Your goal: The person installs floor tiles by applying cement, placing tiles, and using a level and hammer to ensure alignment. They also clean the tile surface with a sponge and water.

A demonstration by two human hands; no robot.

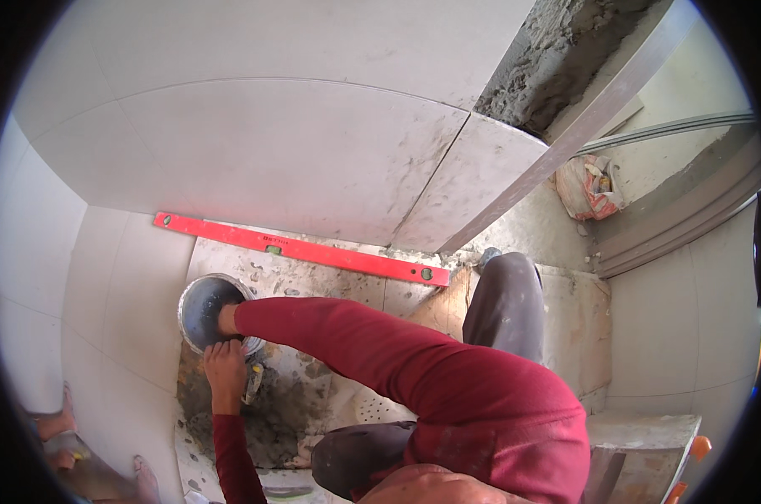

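As I watch remotely, the floor covering (313, 282) has a red level (313, 251) along its far edge and a bucket (202, 298) at its left edge. Fingers of the left hand (226, 367) grip the rim; the right hand (227, 320) reaches inside, its fingers' state I cannot tell.

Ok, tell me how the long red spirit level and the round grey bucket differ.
The long red spirit level is a slim bar; the round grey bucket is open-topped. The level is bright red, the bucket dull grey inside with a pale rim. No hand touches the level; the left hand is at the bucket's rim and the right hand reaches inside.
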